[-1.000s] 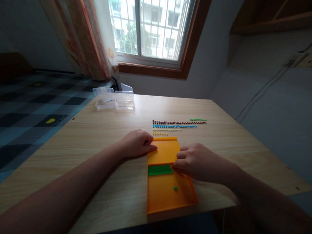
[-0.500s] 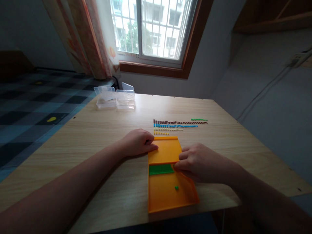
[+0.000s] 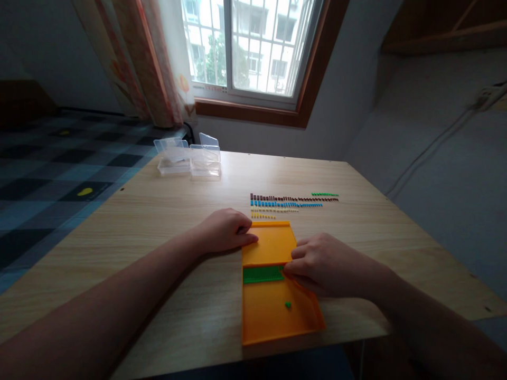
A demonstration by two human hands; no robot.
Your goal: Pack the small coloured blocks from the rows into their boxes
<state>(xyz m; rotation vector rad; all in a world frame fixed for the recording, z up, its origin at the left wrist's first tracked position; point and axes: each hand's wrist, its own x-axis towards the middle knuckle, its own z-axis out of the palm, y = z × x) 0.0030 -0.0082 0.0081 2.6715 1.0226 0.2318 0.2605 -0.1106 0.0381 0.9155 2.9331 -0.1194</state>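
An orange tray [image 3: 273, 322] lies on the wooden table [image 3: 158, 221] near its front edge. Its far half is covered by an orange panel [image 3: 269, 245]. A green studded strip [image 3: 262, 274] shows across the middle, and one small green piece [image 3: 288, 304] lies loose in the open near half. My left hand [image 3: 224, 230] is curled, resting on the tray's far left corner. My right hand [image 3: 322, 264] has its fingers pinched together at the strip's right end, against the tray's right side; whether they hold anything is hidden.
Rows of tiny pieces [image 3: 291, 202] in dark red, blue, cream, yellow and green lie just beyond the tray. Two clear plastic boxes [image 3: 190, 158] stand at the far left of the table. A window and curtain are behind; a checked floor lies to the left.
Barely anything moved. My right hand's fingertips have edged slightly towards the green strip; the view has drifted a little.
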